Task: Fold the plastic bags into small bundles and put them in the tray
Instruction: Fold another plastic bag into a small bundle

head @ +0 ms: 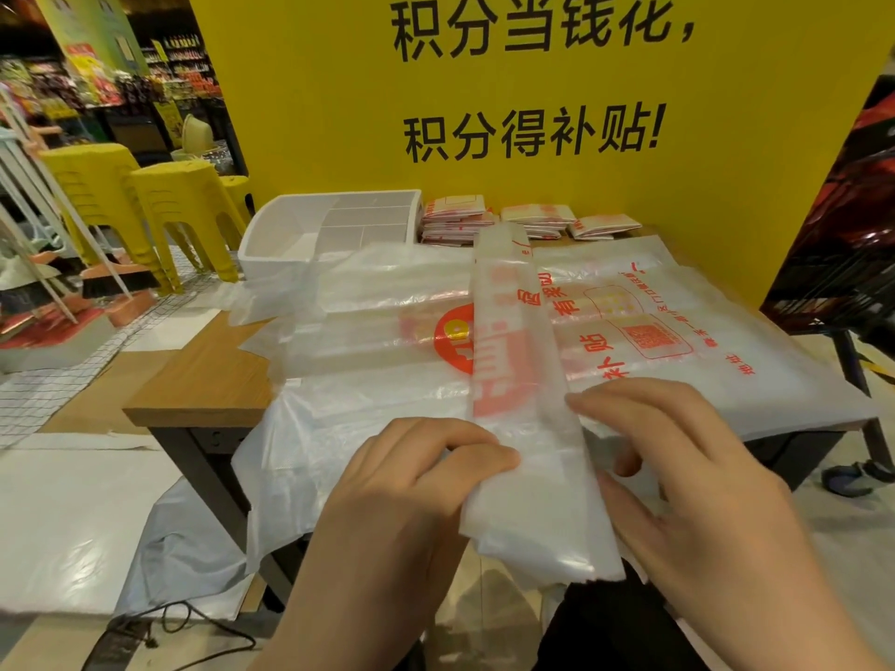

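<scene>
Currently mid-fold: left hand [411,481] and right hand [678,481] both pinch the long translucent red-printed plastic bag strip [513,360] at the table's near edge. Next, I'd say: roll it up short, then move it to the white divided tray [271,234] at the far-left corner.

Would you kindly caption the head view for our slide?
Both hands, left and right, fold a plastic bag strip near the white tray.

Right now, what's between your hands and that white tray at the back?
In the head view, a pile of flat plastic bags spreads over the table between the hands and the white tray, and both hands hold a long folded bag strip.
</scene>
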Demonstrator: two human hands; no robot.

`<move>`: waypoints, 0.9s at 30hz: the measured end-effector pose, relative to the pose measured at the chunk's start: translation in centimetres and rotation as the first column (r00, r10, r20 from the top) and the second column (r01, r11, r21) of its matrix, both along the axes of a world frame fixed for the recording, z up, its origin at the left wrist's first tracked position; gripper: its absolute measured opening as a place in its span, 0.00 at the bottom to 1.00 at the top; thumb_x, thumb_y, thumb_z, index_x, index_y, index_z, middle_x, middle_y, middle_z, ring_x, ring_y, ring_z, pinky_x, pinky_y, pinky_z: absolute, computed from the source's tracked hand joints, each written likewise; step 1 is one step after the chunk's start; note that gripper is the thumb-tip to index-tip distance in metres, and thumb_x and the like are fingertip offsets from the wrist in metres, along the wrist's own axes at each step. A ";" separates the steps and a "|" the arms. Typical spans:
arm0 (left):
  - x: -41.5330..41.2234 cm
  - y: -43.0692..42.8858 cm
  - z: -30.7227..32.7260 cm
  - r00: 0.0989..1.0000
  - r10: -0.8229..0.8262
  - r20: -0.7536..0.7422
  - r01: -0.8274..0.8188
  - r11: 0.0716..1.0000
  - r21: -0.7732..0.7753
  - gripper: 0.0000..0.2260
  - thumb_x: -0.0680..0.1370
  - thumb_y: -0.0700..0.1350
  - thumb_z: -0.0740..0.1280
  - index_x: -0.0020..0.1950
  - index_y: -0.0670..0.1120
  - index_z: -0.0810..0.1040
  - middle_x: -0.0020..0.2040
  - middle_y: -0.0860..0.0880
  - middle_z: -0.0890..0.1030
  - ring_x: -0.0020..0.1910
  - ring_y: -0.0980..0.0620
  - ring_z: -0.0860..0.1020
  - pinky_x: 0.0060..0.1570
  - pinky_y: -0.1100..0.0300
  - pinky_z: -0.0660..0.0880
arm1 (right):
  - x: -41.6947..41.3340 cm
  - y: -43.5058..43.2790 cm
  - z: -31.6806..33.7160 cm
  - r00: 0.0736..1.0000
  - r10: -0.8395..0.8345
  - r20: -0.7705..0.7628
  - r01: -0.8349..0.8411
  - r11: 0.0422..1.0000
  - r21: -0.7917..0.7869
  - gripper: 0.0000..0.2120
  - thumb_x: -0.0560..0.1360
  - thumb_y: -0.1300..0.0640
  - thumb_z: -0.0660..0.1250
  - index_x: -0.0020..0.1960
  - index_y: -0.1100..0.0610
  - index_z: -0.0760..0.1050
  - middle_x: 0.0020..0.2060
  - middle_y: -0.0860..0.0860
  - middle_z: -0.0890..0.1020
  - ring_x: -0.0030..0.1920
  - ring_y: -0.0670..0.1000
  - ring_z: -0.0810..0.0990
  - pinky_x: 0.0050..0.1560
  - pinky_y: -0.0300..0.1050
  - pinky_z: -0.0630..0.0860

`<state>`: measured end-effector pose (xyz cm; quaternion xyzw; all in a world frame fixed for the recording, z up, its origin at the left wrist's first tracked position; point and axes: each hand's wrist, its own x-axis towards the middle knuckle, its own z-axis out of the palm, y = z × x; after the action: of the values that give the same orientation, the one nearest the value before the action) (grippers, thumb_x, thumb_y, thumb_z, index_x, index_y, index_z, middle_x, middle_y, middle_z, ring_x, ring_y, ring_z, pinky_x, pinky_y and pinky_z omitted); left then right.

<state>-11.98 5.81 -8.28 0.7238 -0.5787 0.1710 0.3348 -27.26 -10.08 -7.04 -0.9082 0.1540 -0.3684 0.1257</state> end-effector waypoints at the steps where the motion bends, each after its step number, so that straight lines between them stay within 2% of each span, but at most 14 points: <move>1: 0.0 -0.1 0.0 1.000 -0.004 0.013 0.004 1.000 0.001 0.20 0.70 0.44 0.63 0.60 0.58 0.76 0.57 0.59 0.78 0.56 0.54 0.77 0.51 0.54 0.76 | 0.2 -0.2 -0.3 1.000 -0.004 0.006 0.005 0.998 -0.060 0.16 0.74 0.56 0.69 0.61 0.45 0.77 0.59 0.41 0.75 0.45 0.42 0.75 0.27 0.44 0.76; 3: 0.0 -0.3 -0.1 1.000 -0.013 0.025 0.013 1.000 0.001 0.20 0.70 0.43 0.63 0.60 0.58 0.76 0.57 0.58 0.78 0.56 0.54 0.77 0.51 0.55 0.74 | 0.4 -0.6 -0.7 1.000 0.009 -0.001 -0.009 0.991 -0.136 0.14 0.74 0.61 0.70 0.56 0.47 0.81 0.57 0.43 0.79 0.50 0.45 0.77 0.31 0.44 0.78; 7: 0.3 -0.3 -0.5 0.999 -0.028 -0.023 0.028 1.000 0.002 0.20 0.72 0.44 0.62 0.62 0.57 0.75 0.58 0.58 0.78 0.58 0.54 0.77 0.54 0.57 0.72 | 0.6 -1.4 -1.1 0.996 0.078 -0.047 -0.084 0.986 -0.143 0.17 0.68 0.59 0.71 0.55 0.48 0.82 0.55 0.42 0.80 0.53 0.45 0.79 0.41 0.38 0.76; 10: 0.6 -0.4 -0.7 0.999 0.000 -0.052 0.001 1.000 0.011 0.22 0.71 0.43 0.61 0.64 0.58 0.73 0.60 0.61 0.76 0.59 0.57 0.76 0.56 0.59 0.72 | 0.7 -1.5 -1.5 0.991 0.126 -0.041 -0.127 0.991 -0.033 0.16 0.70 0.60 0.69 0.56 0.46 0.81 0.55 0.40 0.79 0.54 0.44 0.80 0.45 0.39 0.74; 13: 0.2 -0.5 -0.4 0.989 0.034 -0.146 -0.033 0.999 0.008 0.21 0.72 0.44 0.59 0.63 0.60 0.74 0.57 0.64 0.75 0.56 0.63 0.75 0.52 0.68 0.71 | 1.0 -1.0 -1.5 0.987 0.160 -0.013 -0.158 0.981 0.113 0.16 0.72 0.54 0.59 0.56 0.44 0.80 0.54 0.36 0.78 0.54 0.39 0.78 0.47 0.37 0.73; 16: -0.4 -0.8 0.0 0.966 0.066 -0.249 -0.084 0.995 -0.061 0.11 0.76 0.47 0.65 0.55 0.62 0.75 0.50 0.66 0.77 0.47 0.70 0.76 0.43 0.77 0.69 | 1.3 -0.4 -1.3 0.991 0.135 0.011 -0.135 0.974 0.183 0.09 0.77 0.48 0.60 0.52 0.40 0.77 0.48 0.37 0.78 0.49 0.38 0.77 0.45 0.33 0.71; 18: -0.7 -1.0 0.1 0.923 0.048 -0.381 -0.103 0.987 -0.124 0.08 0.78 0.47 0.70 0.50 0.61 0.78 0.46 0.64 0.80 0.43 0.67 0.78 0.41 0.72 0.74 | 1.5 0.0 -1.1 0.996 0.087 0.029 -0.091 0.974 0.208 0.04 0.79 0.43 0.61 0.48 0.39 0.75 0.43 0.38 0.78 0.45 0.38 0.76 0.42 0.31 0.70; 20: -0.9 -1.4 0.3 0.838 0.022 -0.545 -0.123 0.981 -0.149 0.08 0.77 0.49 0.71 0.51 0.62 0.78 0.45 0.59 0.82 0.45 0.60 0.82 0.38 0.57 0.81 | 1.8 0.3 -1.0 0.998 0.048 0.044 -0.059 0.952 0.300 0.06 0.80 0.41 0.63 0.46 0.40 0.75 0.41 0.41 0.79 0.44 0.41 0.77 0.43 0.34 0.71; 21: -1.0 -1.5 0.6 0.800 0.014 -0.599 -0.138 0.977 -0.162 0.09 0.77 0.49 0.72 0.51 0.63 0.78 0.43 0.57 0.83 0.44 0.57 0.83 0.36 0.52 0.81 | 1.9 0.5 -1.0 0.998 0.033 0.046 -0.047 0.931 0.363 0.08 0.78 0.40 0.64 0.46 0.43 0.77 0.40 0.42 0.79 0.44 0.43 0.77 0.43 0.37 0.72; 24: -1.2 -2.0 1.0 0.748 -0.008 -0.663 -0.155 0.970 -0.187 0.09 0.76 0.48 0.72 0.50 0.63 0.77 0.40 0.55 0.83 0.40 0.56 0.84 0.34 0.55 0.79 | 2.3 0.7 -0.6 0.999 0.010 0.042 -0.029 0.872 0.489 0.13 0.75 0.39 0.63 0.44 0.47 0.78 0.40 0.43 0.79 0.42 0.46 0.77 0.40 0.40 0.72; 25: -1.2 -2.1 1.0 0.763 -0.004 -0.646 -0.158 0.969 -0.193 0.09 0.77 0.48 0.72 0.50 0.63 0.77 0.40 0.56 0.83 0.40 0.56 0.84 0.35 0.56 0.78 | 2.5 0.7 -0.4 0.999 0.009 0.033 -0.024 0.855 0.518 0.14 0.75 0.39 0.63 0.44 0.47 0.78 0.41 0.43 0.78 0.42 0.46 0.77 0.39 0.40 0.73; 27: -1.1 -2.4 0.8 0.853 0.054 -0.519 -0.185 0.962 -0.203 0.07 0.79 0.49 0.71 0.52 0.62 0.77 0.40 0.57 0.82 0.40 0.56 0.82 0.37 0.61 0.77 | 2.9 0.8 -0.1 1.000 0.018 -0.004 -0.013 0.827 0.562 0.15 0.75 0.38 0.61 0.44 0.48 0.78 0.42 0.43 0.77 0.42 0.46 0.77 0.41 0.43 0.75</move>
<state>-13.04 3.44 -7.52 0.7309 -0.3977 0.0649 0.5508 -24.36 -9.28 -7.11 -0.8340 0.2487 -0.3018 0.3893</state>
